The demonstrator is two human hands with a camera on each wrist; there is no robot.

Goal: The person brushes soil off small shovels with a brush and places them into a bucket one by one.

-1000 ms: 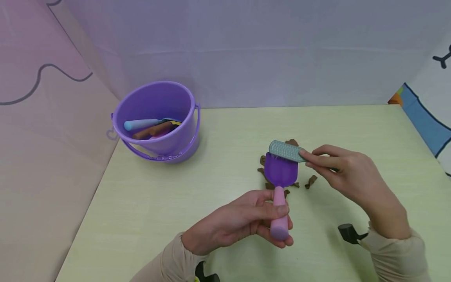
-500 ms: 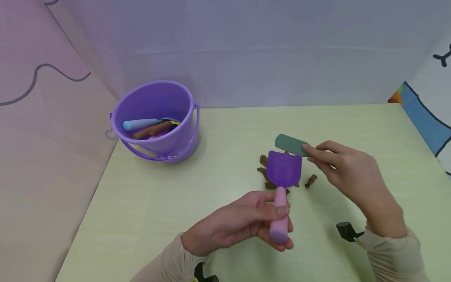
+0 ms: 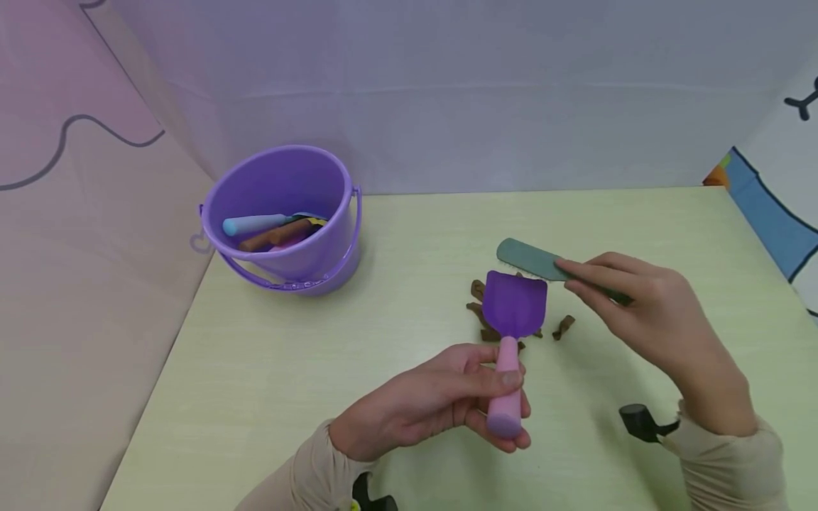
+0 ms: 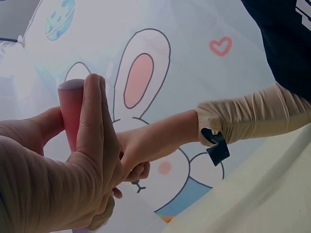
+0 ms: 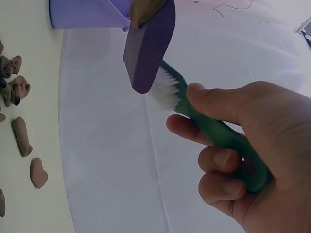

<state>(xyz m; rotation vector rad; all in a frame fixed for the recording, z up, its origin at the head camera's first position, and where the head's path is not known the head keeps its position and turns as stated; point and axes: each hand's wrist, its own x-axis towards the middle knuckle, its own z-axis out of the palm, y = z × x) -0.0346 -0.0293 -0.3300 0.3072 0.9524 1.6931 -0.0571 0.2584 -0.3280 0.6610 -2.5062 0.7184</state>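
My left hand (image 3: 447, 401) grips the pink handle of a toy shovel (image 3: 514, 304) with a purple blade, raised above the table. In the left wrist view, the fingers wrap the end of that handle (image 4: 72, 111). My right hand (image 3: 652, 312) holds a green brush (image 3: 527, 257) by its handle, thumb along it, just beyond the blade's far edge. White bristles (image 5: 167, 90) show beside the blade in the right wrist view; whether they touch it I cannot tell. Brown curled pieces (image 3: 477, 289) lie under and around the shovel, partly hidden by it.
A purple bucket (image 3: 294, 273) stands at the back left, holding a light blue handle (image 3: 255, 225), a brown piece (image 3: 276, 235) and other items. One loose brown piece (image 3: 564, 327) lies right of the shovel. Behind the table (image 3: 287, 369) hangs a pale cloth (image 3: 479, 99).
The brush has turned from its bristle side showing to its smooth back showing, and moved off the shovel blade toward the far side. The shovel has shifted slightly right.
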